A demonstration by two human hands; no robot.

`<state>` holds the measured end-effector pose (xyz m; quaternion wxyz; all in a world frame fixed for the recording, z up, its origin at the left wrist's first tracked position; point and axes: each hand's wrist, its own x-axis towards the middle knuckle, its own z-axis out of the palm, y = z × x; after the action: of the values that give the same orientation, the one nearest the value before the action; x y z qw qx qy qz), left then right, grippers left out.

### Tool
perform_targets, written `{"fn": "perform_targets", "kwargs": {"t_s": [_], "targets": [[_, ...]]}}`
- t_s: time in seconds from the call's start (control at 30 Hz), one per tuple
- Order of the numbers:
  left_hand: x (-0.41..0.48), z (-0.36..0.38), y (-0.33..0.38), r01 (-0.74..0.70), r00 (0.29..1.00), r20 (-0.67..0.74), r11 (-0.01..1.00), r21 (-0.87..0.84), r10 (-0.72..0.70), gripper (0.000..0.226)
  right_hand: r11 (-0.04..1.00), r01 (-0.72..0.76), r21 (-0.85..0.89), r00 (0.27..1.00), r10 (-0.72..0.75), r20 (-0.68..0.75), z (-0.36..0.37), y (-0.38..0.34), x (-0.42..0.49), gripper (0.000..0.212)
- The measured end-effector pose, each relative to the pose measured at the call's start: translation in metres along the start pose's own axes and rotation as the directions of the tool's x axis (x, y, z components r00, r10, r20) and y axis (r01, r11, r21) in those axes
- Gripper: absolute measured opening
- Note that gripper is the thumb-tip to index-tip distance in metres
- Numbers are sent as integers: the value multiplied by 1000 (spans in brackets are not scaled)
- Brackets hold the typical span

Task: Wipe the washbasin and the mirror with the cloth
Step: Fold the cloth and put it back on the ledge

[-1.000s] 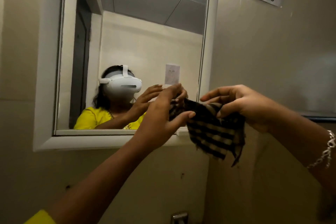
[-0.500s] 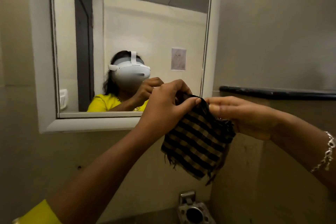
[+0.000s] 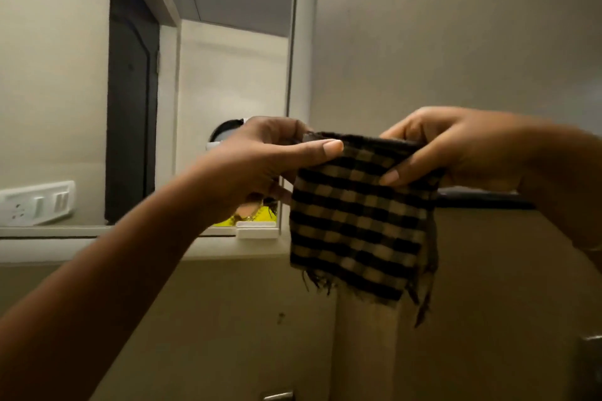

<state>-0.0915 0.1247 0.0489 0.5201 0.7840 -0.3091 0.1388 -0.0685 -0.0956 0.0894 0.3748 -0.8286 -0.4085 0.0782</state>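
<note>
While the checked cloth (image 3: 355, 221) hangs folded in the air, just off the lower right corner of the mirror (image 3: 228, 75), you pinch its top edge at both ends: your left hand (image 3: 260, 159) with thumb over the fold, your right hand (image 3: 456, 143) likewise. It is not on the glass yet. Loosen one pinch and the fold may fall open; the frayed hem could streak the glass.

The cloth (image 3: 358, 221) hangs between the left hand (image 3: 260, 166) and right hand (image 3: 456, 146), right of the mirror (image 3: 208, 81).
</note>
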Motion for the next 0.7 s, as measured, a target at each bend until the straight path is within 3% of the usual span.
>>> {"fn": "perform_targets", "kwargs": {"t_s": [0.07, 0.17, 0.23, 0.37, 0.5, 0.63, 0.7], "targets": [[14, 5, 6, 38, 995, 93, 996, 76, -45, 27, 997, 3, -71, 1000, -3, 3, -23, -4, -10, 31], [39, 13, 23, 86, 986, 125, 982, 171, -108, 37, 997, -18, -74, 1000, 18, -3, -58, -4, -19, 38], [57, 24, 37, 86, 992, 70, 974, 208, -103, 37, 997, -8, -82, 1000, 9, 7, -82, -2, -22, 43], [97, 46, 50, 38, 994, -107, 986, 160, -21, 25, 973, 34, -229, 987, -68, -143, -123, 2, -18, 18], [139, 68, 42, 3, 962, -271, 990, 142, 36, 17, 872, 15, -489, 910, -214, -354, -147, 24, 5, 29], [185, 86, 5, 44, 908, -406, 938, 345, 107, 6, 689, -137, -711, 792, -355, -496, -158, 62, 36, 39], [197, 91, -17, 58, 889, -435, 906, 419, 144, 12, 671, -169, -722, 760, -377, -529, -156, 85, 44, 48]]}}
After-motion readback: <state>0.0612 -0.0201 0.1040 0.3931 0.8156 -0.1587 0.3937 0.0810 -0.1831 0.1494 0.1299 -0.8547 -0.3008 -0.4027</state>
